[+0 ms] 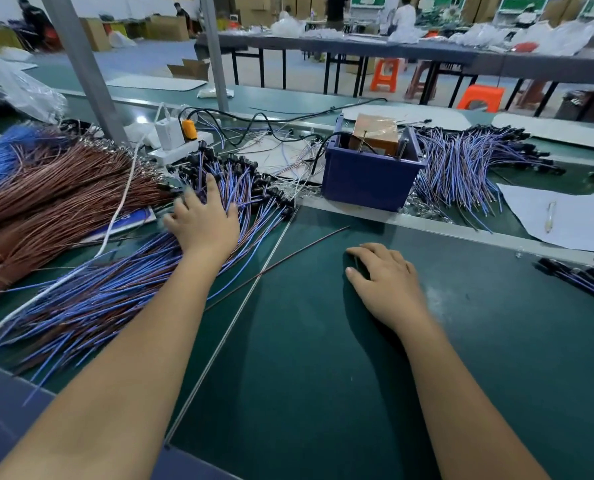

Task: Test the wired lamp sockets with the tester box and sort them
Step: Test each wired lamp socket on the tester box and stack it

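Observation:
A big pile of wired lamp sockets (115, 289), black sockets with blue and brown leads, fans across the left of the green bench. My left hand (202, 223) lies on top of this pile with fingers spread among the leads near the socket ends. My right hand (382, 275) rests palm down on the bare green mat, fingers loosely bent, nothing visible in it. The tester box (368, 174), a blue bin with an orange-brown unit and probes inside, stands behind the hands. A second pile of sockets (468, 161) lies right of the box.
Bundles of brown wire (56, 195) lie far left. A white power strip (181, 140) with plugs sits behind the left pile. A thin metal rod (233, 327) and a brown wire cross the mat. White sheets (565, 220) and a few sockets (579, 275) lie right.

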`<act>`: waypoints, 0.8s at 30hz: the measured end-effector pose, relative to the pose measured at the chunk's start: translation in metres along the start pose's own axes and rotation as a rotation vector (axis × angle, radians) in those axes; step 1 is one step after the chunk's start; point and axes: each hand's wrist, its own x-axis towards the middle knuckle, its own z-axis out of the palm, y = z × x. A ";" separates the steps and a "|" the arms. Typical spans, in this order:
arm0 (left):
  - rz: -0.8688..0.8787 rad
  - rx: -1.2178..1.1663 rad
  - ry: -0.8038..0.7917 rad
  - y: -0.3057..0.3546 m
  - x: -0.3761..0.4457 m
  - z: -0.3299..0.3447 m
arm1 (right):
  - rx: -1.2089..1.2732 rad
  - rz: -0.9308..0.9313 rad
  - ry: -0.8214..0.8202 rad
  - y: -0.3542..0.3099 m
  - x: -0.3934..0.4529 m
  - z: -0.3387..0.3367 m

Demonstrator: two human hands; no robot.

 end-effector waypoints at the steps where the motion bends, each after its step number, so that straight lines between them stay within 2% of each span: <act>1: 0.018 -0.022 0.054 0.005 -0.002 -0.001 | 0.007 -0.001 0.003 0.000 0.000 0.000; 3: 0.172 -0.070 0.194 0.019 -0.006 -0.003 | 0.021 0.001 0.005 0.000 -0.001 0.000; 4: 0.302 -0.078 0.209 0.028 -0.008 -0.002 | 0.025 0.001 0.005 0.001 -0.001 0.000; 6: 0.511 -0.055 0.093 0.044 -0.012 0.001 | 0.030 0.000 0.010 0.001 -0.001 -0.001; 7: 0.522 -0.033 -0.009 0.050 -0.014 0.005 | 0.035 -0.001 0.013 0.002 -0.001 -0.001; 8: 0.478 -0.014 -0.098 0.054 -0.015 0.008 | 0.043 -0.001 0.016 0.002 -0.002 -0.001; 10: 0.346 -0.022 -0.146 0.057 -0.018 0.014 | 0.058 -0.003 0.021 0.002 -0.002 -0.001; 14: 0.264 -0.046 -0.111 0.054 -0.017 0.016 | 0.075 -0.006 0.031 0.002 -0.002 0.000; 18: 0.155 -0.248 -0.109 0.049 -0.012 0.005 | 0.099 -0.005 0.041 0.004 -0.002 0.001; 22: 0.072 -0.384 -0.009 0.055 -0.014 -0.003 | 0.122 -0.014 0.049 0.005 -0.002 0.000; 24: 0.103 -0.438 0.047 0.065 -0.018 -0.006 | 0.176 -0.041 0.073 0.005 -0.003 0.000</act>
